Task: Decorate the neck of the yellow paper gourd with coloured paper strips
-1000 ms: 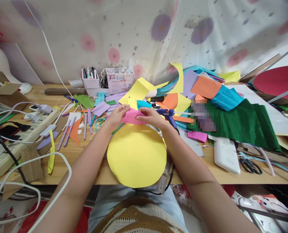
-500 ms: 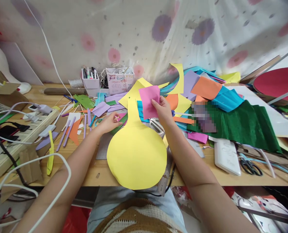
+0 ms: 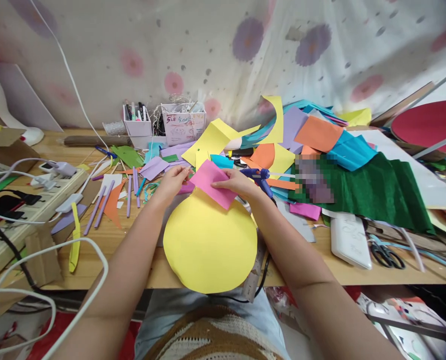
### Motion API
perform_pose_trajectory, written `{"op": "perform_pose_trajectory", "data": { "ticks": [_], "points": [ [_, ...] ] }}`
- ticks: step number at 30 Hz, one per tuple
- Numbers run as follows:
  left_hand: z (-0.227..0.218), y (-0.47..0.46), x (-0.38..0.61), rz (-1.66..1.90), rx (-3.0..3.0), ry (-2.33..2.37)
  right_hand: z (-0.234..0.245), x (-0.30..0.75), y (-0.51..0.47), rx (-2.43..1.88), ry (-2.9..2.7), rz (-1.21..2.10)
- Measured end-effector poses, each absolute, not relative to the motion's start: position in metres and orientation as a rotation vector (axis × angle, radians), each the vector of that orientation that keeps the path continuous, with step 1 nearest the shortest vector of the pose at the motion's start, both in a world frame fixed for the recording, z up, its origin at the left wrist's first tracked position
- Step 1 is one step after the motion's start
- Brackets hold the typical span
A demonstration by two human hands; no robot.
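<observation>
A large yellow gourd-shaped paper cutout [image 3: 209,241] lies on the wooden desk [image 3: 106,235] in front of me. Over its narrow neck lies a pink paper square [image 3: 212,183]. My right hand [image 3: 238,184] presses on the pink square's right side with fingers closed on its edge. My left hand [image 3: 173,181] pinches the paper at the square's left corner, where a smaller pink scrap [image 3: 187,188] shows beneath.
Coloured paper scraps and green felt [image 3: 376,192] pile up behind and to the right. A blue glue gun [image 3: 261,177], white box [image 3: 350,241], scissors [image 3: 386,254], pen holders [image 3: 162,122], purple strips [image 3: 102,202] and a power strip with cables [image 3: 38,190] surround the cutout.
My right hand brought the pink square down from above the pile onto the cutout's neck. My left hand moved up to meet its left corner.
</observation>
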State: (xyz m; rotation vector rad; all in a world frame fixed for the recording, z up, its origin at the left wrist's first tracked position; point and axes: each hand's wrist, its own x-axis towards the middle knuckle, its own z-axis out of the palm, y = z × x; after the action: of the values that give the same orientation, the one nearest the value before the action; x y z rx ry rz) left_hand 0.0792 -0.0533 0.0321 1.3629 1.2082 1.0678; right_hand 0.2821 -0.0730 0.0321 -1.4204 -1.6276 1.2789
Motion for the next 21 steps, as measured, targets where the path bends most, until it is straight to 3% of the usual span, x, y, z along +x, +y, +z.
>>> {"op": "perform_pose_trajectory", "data": {
  "ticks": [7, 14, 21],
  "points": [
    [0.027, -0.067, 0.079, 1.191, 1.052, 1.04, 0.028, 0.275, -0.071, -1.461, -1.347, 1.05],
    [0.03, -0.067, 0.082, 1.185, 0.935, 0.943, 0.036, 0.264, -0.08, -1.303, -1.303, 1.258],
    [0.027, -0.071, 0.084, 1.156, 0.993, 1.037, 0.03, 0.257, -0.078, -1.415, -1.291, 1.083]
  ]
}}
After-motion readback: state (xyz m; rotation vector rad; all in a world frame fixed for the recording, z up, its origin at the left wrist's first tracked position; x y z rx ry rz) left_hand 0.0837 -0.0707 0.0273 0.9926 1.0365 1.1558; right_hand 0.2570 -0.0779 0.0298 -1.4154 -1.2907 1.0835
